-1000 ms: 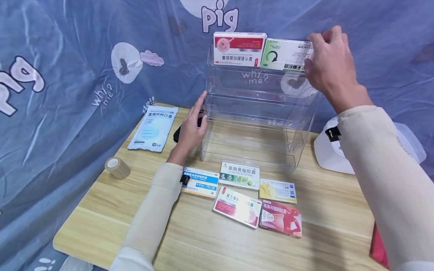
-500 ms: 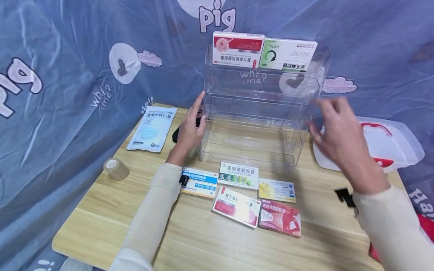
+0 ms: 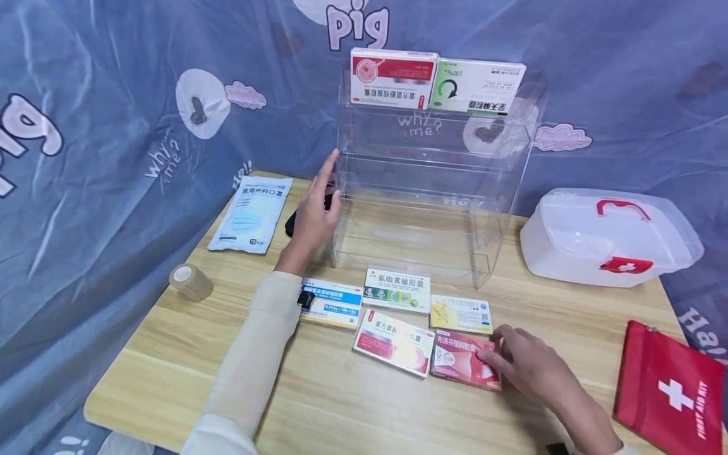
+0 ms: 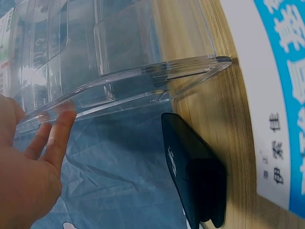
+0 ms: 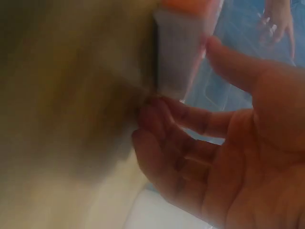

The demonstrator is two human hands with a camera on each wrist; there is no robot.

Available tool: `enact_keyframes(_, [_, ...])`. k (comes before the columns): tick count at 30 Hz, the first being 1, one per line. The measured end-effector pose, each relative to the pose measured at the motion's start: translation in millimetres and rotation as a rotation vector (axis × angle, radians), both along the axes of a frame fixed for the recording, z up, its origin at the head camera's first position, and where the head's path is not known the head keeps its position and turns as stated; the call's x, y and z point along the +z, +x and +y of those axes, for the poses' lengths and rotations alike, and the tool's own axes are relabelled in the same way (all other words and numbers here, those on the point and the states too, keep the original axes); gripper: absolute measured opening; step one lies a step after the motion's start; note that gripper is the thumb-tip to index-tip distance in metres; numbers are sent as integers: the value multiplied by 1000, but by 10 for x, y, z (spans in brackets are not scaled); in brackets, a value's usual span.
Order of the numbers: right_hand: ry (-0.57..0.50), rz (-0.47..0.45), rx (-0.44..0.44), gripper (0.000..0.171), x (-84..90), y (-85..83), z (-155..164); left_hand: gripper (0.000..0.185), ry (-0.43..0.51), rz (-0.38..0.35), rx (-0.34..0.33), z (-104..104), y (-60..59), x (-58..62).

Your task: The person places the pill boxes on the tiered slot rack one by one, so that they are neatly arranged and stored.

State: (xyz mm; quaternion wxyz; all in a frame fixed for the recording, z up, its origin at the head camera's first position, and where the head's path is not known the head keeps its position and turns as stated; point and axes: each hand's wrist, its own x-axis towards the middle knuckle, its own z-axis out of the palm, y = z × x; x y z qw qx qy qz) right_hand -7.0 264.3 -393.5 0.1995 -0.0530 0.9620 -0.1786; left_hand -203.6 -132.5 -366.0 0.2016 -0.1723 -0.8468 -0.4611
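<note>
- Right hand (image 3: 531, 366) bends round the right end of a pink box (image 3: 457, 360) on the table (image 3: 318, 404), thumb on its printed face, fingers at its edge.
- Just beyond the thumb lies a yellow-and-white box (image 3: 461, 314); left of the pink box, farther from this hand, lies a red-and-white box (image 3: 392, 341).
- Left hand (image 3: 315, 215) holds nothing; its extended fingers touch the left side of a clear rack (image 3: 366, 177).
- Beside that hand, a black case (image 4: 195, 174) sits on the table; nearer the person lies a blue-and-orange box (image 3: 335, 303).
- To the right hand's right lies a red first-aid pouch (image 3: 671, 392).
</note>
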Motion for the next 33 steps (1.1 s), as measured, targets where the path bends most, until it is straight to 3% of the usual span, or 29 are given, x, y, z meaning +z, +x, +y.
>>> enact_keyframes(8, [-101, -41, -59, 75, -124, 276, 13, 75, 3, -1, 3, -10, -23, -19])
enact_keyframes(15, [-106, -112, -148, 83, -145, 330, 196, 76, 12, 4, 0, -15, -23, 3])
enact_keyframes(24, [-104, -116, -235, 88, -144, 381, 425, 75, 13, 9, -1, -8, -16, -17])
enact_keyframes(29, [-131, -56, -242, 82, -119, 403, 388, 75, 12, 12, 0, -7, -10, -12])
enact_keyframes(33, [-181, 119, -223, 66, -31, 401, 369, 75, 4, 4, -1, 5, -6, -2])
